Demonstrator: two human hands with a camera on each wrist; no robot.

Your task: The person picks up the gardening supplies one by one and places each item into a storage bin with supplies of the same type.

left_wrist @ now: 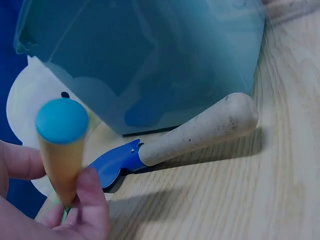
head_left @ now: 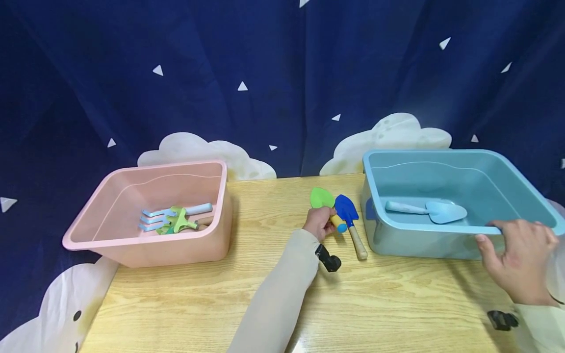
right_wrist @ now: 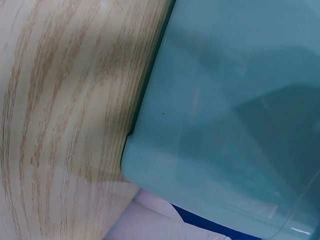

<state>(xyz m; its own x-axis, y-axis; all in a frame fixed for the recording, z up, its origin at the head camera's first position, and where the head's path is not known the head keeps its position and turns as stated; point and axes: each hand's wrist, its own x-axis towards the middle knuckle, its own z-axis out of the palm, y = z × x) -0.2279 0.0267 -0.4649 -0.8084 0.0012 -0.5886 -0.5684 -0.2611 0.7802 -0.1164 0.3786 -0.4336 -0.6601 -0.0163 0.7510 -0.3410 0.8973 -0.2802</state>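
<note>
My left hand [head_left: 320, 223] holds a small trowel with a green blade [head_left: 321, 197] by its yellow handle [head_left: 338, 221], which ends in a blue cap. In the left wrist view, thumb and fingers pinch that handle [left_wrist: 62, 165], cap upward. Just right of it lies a blue trowel [head_left: 346, 208] with a wooden handle [left_wrist: 200, 130], flat on the table. My right hand [head_left: 521, 257] grips the front rim of the blue bin [head_left: 423, 241], fingers over the edge and thumb outside. A light blue trowel [head_left: 446, 212] lies inside this bin.
On the left stands a pink bin [head_left: 176, 250] containing a light blue hand fork [head_left: 159, 218], a green rake-like tool [head_left: 180, 220] and another wooden handle. Both bins rest on the wooden table [head_left: 375, 304]. Behind it hangs a dark blue curtain [head_left: 273, 63] with white shapes.
</note>
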